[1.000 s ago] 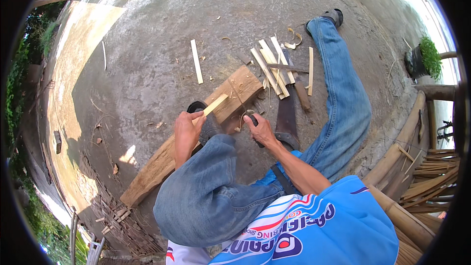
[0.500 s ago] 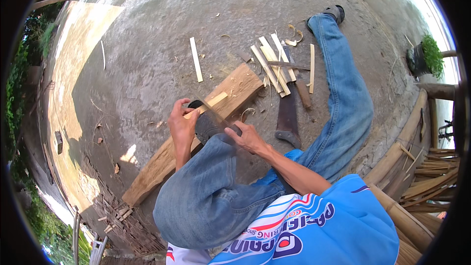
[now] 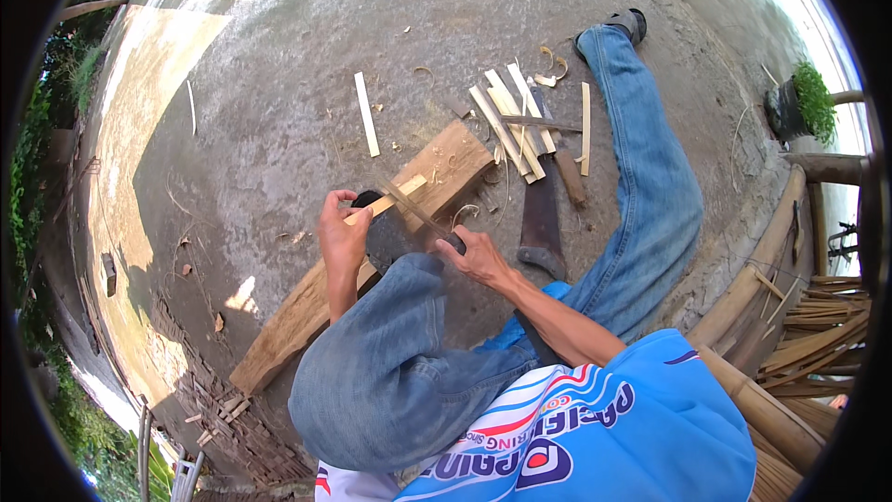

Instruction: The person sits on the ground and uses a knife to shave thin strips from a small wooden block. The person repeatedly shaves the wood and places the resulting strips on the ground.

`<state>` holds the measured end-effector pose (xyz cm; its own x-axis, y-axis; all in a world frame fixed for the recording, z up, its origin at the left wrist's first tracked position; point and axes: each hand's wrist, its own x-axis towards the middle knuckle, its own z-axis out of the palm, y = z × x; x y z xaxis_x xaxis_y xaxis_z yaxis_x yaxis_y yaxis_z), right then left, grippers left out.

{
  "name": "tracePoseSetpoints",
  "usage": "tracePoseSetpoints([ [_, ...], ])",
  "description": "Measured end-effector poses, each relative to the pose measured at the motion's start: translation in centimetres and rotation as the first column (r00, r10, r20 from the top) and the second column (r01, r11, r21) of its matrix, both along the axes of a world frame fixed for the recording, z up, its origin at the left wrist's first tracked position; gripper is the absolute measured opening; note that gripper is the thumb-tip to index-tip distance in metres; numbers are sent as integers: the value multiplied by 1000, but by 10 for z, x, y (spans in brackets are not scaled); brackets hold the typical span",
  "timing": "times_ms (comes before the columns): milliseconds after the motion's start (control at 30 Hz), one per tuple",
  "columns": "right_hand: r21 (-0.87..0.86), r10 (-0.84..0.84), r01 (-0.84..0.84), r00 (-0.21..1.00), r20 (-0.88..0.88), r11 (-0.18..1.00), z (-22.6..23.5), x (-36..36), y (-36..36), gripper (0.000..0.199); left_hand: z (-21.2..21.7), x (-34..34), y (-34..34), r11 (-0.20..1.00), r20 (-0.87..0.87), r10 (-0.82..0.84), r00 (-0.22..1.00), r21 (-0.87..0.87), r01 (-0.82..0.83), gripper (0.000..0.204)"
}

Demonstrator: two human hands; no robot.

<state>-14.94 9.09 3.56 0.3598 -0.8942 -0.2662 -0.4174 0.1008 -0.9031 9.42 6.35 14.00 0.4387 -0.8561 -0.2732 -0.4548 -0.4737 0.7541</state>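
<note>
My left hand [image 3: 342,234] pinches a pale bamboo or wood strip [image 3: 409,189] between thumb and fingers. The strip lies slantwise over a thick wooden block [image 3: 452,156], beside my dark shoe [image 3: 386,240]. In my right hand [image 3: 478,256] is the dark handle of a narrow-bladed tool [image 3: 417,208]. Its blade points up and left, crossing the strip near its far end; motion blurs it, so I cannot tell whether it is a knife or a saw. Wood shavings lie on the block's far end.
Several pale strips [image 3: 506,125] lie piled on the concrete floor, across a dark broad blade [image 3: 542,223] and near a brown wooden handle [image 3: 570,178]. A lone strip [image 3: 367,114] lies farther left. My jeans-clad right leg [image 3: 641,149] stretches out at right; a potted plant [image 3: 808,107] stands beyond.
The blade has moved up and left across the strip, with its length now showing more plainly. My left hand stays pinched on the strip, almost in the same place.
</note>
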Motion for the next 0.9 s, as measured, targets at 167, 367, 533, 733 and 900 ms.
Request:
tracePoseSetpoints([
  [167, -79, -32, 29, 999, -30, 996, 6, -1, 0, 48, -13, 9, 1, 1000, -45, 1, 999, -22, -2, 36],
  [367, 121, -29, 45, 991, -131, 992, 8, -5, -6, 52, -17, 12, -1, 1000, -66, -3, 998, -9, 2, 36],
  [533, 33, -69, 78, 972, -223, 996, -7, -5, -2, 51, -13, 11, -5, 1000, -91, -4, 996, -6, 4, 34],
  [733, 55, -77, 86, 985, -152, 995, -23, -8, -6, 51, 5, 10, -14, 999, -182, -13, 983, 35, 20, 39],
  [900, 115, -89, 105, 987, -133, 988, -14, -13, -7, 48, 18, 5, -11, 993, -130, -94, 987, 66, 103, 37],
])
